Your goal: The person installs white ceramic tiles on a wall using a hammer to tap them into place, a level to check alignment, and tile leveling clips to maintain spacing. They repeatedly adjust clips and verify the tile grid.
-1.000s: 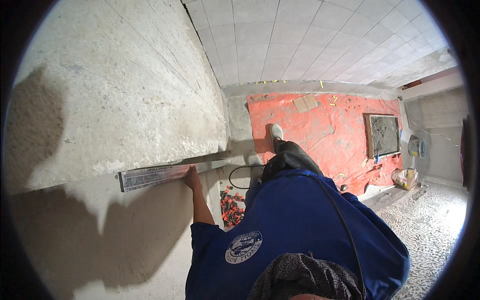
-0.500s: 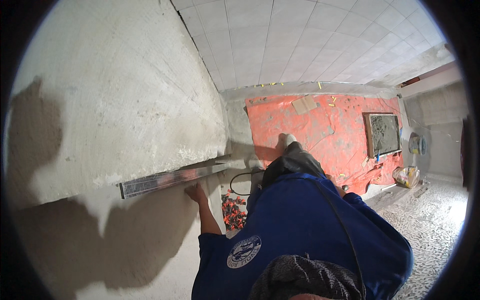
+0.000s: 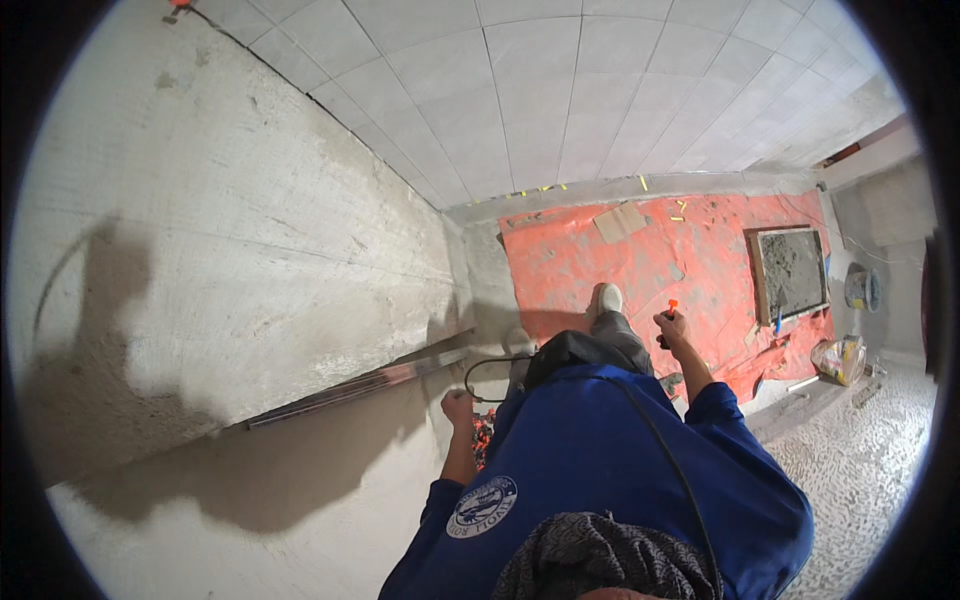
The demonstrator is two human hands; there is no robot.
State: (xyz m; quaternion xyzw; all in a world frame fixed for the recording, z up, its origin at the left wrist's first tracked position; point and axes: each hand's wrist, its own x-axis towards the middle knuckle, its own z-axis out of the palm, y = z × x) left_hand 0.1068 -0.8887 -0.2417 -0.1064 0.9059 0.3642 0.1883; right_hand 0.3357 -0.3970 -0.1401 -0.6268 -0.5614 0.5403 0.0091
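My right hand [image 3: 676, 328] is closed round a small orange and black tile leveler [image 3: 672, 304], held above the red-orange sheet with its orange top sticking up past the fingers. My left hand [image 3: 457, 408] hangs by my left side with the fingers curled in; whatever may be in it is hidden. Just beside it lies a pile of similar orange and black tile levelers [image 3: 482, 440], partly covered by my shirt. A long shiny metal bar [image 3: 350, 390] lies along the foot of the rough wall, left of my left hand and apart from it.
A bare plastered wall [image 3: 250, 240] rises at left; a grey tiled surface [image 3: 540, 90] spans the far side. On the red-orange sheet [image 3: 560, 250] lie a cardboard piece [image 3: 620, 222] and a framed tray of mortar [image 3: 790, 270]. A bucket [image 3: 862, 288] and a bag [image 3: 838, 360] stand at right.
My left hand has drawn back from beside the metal bar toward my body. My right hand, mostly hidden before, has come out over the sheet with the tile leveler. The view has shifted.
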